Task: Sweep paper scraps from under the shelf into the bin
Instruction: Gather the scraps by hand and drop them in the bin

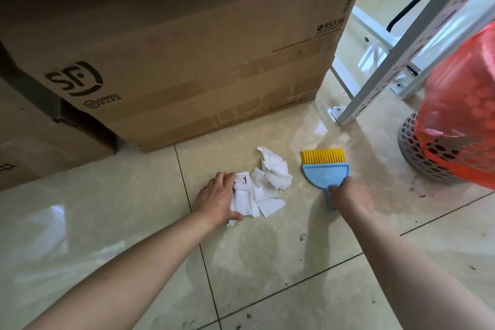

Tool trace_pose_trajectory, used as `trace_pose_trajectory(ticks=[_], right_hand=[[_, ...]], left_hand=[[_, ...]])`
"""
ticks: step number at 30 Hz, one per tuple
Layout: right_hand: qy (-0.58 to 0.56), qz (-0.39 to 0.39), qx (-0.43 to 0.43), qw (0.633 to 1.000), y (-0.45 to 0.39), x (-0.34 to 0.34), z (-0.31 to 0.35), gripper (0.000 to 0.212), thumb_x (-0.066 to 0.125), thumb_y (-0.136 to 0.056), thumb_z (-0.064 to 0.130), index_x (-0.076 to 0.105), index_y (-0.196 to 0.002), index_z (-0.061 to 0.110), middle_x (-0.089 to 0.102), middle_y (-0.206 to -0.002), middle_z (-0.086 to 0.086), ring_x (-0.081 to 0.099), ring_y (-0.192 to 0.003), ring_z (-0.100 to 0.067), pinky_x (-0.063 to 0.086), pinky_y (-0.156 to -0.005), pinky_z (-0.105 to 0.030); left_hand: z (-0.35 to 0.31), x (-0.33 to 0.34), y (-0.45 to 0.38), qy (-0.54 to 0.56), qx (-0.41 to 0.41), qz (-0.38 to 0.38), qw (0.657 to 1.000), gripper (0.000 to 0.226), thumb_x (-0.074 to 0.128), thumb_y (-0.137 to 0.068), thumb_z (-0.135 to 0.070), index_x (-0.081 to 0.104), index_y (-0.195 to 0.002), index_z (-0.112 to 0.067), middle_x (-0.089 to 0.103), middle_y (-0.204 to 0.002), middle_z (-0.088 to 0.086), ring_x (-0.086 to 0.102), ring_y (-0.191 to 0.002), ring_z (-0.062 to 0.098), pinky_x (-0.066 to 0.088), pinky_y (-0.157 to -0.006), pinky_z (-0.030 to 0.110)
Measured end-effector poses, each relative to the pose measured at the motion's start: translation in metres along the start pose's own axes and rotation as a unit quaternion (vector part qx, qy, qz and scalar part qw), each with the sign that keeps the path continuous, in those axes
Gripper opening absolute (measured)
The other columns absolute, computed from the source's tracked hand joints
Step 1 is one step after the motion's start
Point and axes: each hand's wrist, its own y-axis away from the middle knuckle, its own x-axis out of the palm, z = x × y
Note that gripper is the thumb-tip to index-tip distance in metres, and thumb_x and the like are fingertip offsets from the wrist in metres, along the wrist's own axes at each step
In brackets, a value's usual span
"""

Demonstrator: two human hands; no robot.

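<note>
Both arms stretched forward and down over the tiled floor. Left hand palm-down at the left edge of the white paper scraps, fingers curled onto them, thumb pinning a lower piece. Right hand wrapped around the handle of the blue brush, yellow bristles pointing away, just right of the scraps. Red-bagged bin at right, beside the white shelf leg. Cardboard box behind.

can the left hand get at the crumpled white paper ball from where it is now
Probably yes. The left hand already rests on the flat paper scraps, and the crumpled paper ball lies just beyond them on open floor tiles. Nothing stands between; the blue brush sits off to the other side.
</note>
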Motion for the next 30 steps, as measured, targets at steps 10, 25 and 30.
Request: trace_pose_trajectory(ticks=[10, 25, 30], right_hand=[[0.113, 0.159, -0.390, 0.900, 0.027, 0.023, 0.088, 0.118, 0.084, -0.060, 0.042, 0.008, -0.148, 0.026, 0.015, -0.152, -0.009, 0.023, -0.133, -0.036, 0.037, -0.105, -0.048], [0.023, 0.114, -0.405, 0.907, 0.044, 0.050, 0.074, 0.090, 0.076, -0.072, 0.029, 0.025, -0.144, 0.009, 0.039, -0.137, -0.012, 0.041, -0.125, -0.031, 0.040, -0.101, -0.038], [-0.011, 0.127, -0.391, 0.911, 0.034, 0.025, 0.073, 0.116, 0.085, -0.061, 0.038, 0.012, -0.148, 0.019, 0.026, -0.146, -0.011, 0.034, -0.131, -0.033, 0.036, -0.108, -0.042]], left_hand=[[-0.005, 0.007, -0.005, 0.047, -0.024, -0.011, 0.999, 0.095, 0.082, -0.062, -0.045, 0.028, -0.139, -0.027, 0.031, -0.133, 0.000, 0.044, -0.120, 0.022, 0.046, -0.090, 0.035], [-0.009, 0.008, -0.018, 0.181, 0.009, -0.063, 0.981, 0.046, 0.068, -0.079, -0.026, 0.051, -0.122, -0.022, 0.054, -0.126, -0.005, 0.058, -0.110, 0.016, 0.051, -0.088, 0.035], [0.023, -0.010, -0.015, 0.158, -0.022, -0.035, 0.987, 0.053, 0.064, -0.076, -0.021, 0.046, -0.126, -0.024, 0.044, -0.132, -0.004, 0.057, -0.113, 0.017, 0.049, -0.092, 0.035]])
